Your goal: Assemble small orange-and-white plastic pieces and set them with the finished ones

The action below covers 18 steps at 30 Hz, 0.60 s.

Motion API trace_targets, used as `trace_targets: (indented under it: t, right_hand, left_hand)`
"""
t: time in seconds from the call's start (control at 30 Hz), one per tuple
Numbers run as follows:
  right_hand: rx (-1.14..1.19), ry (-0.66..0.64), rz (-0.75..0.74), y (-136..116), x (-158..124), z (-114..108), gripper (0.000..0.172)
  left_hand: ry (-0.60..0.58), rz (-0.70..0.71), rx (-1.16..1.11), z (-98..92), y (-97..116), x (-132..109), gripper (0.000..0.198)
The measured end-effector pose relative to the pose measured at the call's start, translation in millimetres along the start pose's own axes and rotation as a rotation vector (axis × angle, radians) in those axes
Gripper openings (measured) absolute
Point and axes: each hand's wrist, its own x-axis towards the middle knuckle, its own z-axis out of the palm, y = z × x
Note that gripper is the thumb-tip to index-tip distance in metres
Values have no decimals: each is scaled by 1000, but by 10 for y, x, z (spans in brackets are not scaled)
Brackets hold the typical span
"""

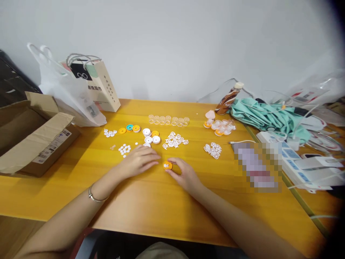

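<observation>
Between the thumb and fingers of my right hand [185, 174] is a small orange round base [167, 165] with a white piece on top, low over the table or resting on it. My left hand [141, 159] hovers to its left, palm down, fingers stretched out and apart from the base. Just beyond the left hand lie white round caps [155, 139], partly hidden by it, and an orange cap [155, 133]. Small white discs [124, 149] are scattered to its left. White lacy cut-out pieces [175, 139] lie beyond both hands, with another pile of white cut-outs [212, 150] farther right.
Clear cups [168, 120] stand in a row at the back. Assembled clear-and-orange pieces [223, 127] sit near a brown bottle [229, 99]. A cardboard box [35, 140] and bags [105, 88] occupy the left; a power strip [289, 162] and green fabric [269, 117] lie right.
</observation>
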Motion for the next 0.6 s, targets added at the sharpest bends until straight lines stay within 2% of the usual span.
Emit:
trace_targets:
  t: [0.13,0.2,0.27,0.37,0.47,0.6]
  right_hand:
    - [25,8,-13,-18,-5,-17,29]
    - [44,33,-33,-36,-2,-28,30]
    - [66,71,-58,-53,0,-39,26]
    - [111,121,-115,-73,-2,-55,19]
    - [157,149,-181,-87,-12,-68,19]
    - [194,190,-243,-118,-19,-94,21]
  left_hand:
    - [30,-304,65,-263,-305,-114,20]
    - [8,-454,98,-288,-467,-165,19]
    - [-36,-533,91,-249,-585,-185,19]
    - [-81,-574,56,-154,-667,-162,17]
    - [-96,-612,56,-114,-687,-125,16]
    - [-141,-565,111,-143,-687,-108,18]
